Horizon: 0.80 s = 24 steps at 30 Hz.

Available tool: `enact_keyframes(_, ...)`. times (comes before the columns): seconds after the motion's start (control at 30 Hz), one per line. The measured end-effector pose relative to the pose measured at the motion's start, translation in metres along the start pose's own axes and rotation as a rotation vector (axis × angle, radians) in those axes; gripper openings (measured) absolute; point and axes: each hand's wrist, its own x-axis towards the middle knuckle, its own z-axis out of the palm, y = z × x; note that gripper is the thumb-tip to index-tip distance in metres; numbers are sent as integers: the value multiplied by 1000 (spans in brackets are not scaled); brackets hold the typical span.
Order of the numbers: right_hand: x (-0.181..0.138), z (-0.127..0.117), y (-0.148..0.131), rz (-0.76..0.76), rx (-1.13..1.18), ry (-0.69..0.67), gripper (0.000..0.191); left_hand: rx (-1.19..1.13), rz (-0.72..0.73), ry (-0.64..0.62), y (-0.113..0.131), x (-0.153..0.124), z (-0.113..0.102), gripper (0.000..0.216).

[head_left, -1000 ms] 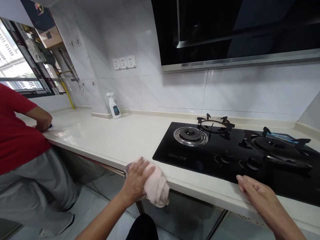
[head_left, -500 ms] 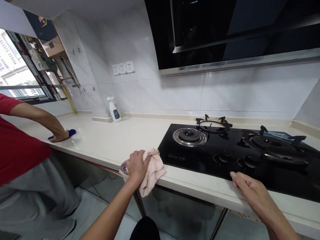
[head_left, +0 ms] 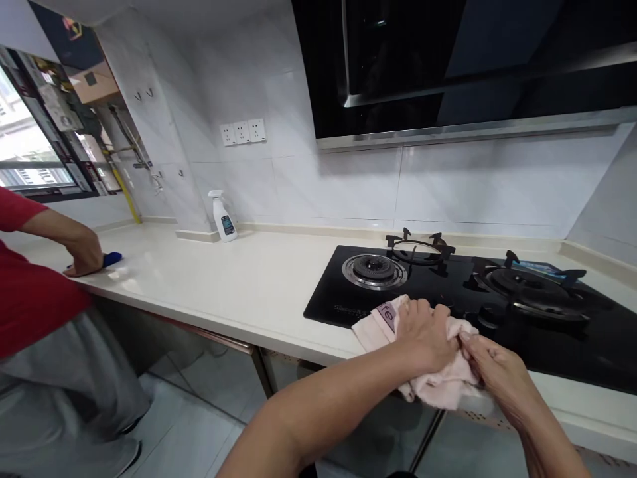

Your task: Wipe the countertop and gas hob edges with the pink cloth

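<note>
My left hand (head_left: 425,335) presses a pale pink cloth (head_left: 378,330) against the front edge of the black gas hob (head_left: 326,302) and the counter, its fingers curled over the fabric. A dark printed label shows at the cloth's left corner, and part of the cloth hangs over the counter's edge. My right hand (head_left: 500,368) meets the cloth's right side, with thumb and fingers closed at its edge; the fingertips are partly hidden. The cloth covers one control knob, while another knob (head_left: 491,316) shows just behind it. The pan support (head_left: 418,251) stands off its burner (head_left: 375,271), at the back.
A white spray bottle (head_left: 223,218) stands by the wall. To the left, a co-worker in a red top (head_left: 34,292) has a hand on a blue cloth (head_left: 112,259) on the counter (head_left: 249,279). The range hood (head_left: 448,79) hangs low above the hob.
My left hand has slid the cloth rightward along the counter edge onto the hob's front, meeting my right hand. The co-worker's hand and blue cloth have shifted left.
</note>
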Motion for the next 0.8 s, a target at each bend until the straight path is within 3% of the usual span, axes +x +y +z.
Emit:
enact_keyframes(0.07, -1, 0, 0, 21, 40, 21, 58, 6, 25, -40, 7, 4, 3, 54)
enact_keyframes(0.17, -2, 0, 1, 9, 15, 19, 59, 8, 79, -80, -5, 3, 0, 59)
enact_keyframes(0.3, 0, -2, 5, -21, -68, 20, 57, -21, 130, -99, -42, -10, -16, 63)
enact_keyframes(0.43, 4, -5, 9, -28, -158, 52, 58, -5, 65, -102, -94, -31, -37, 64)
enact_keyframes(0.6, 6, -6, 15, -34, -239, 54, 59, 77, -133, -120, -176, -63, -68, 69)
enact_keyframes(0.8, 6, -5, 18, -9, -287, 58, 57, 150, -555, -156, -271, -99, -111, 77)
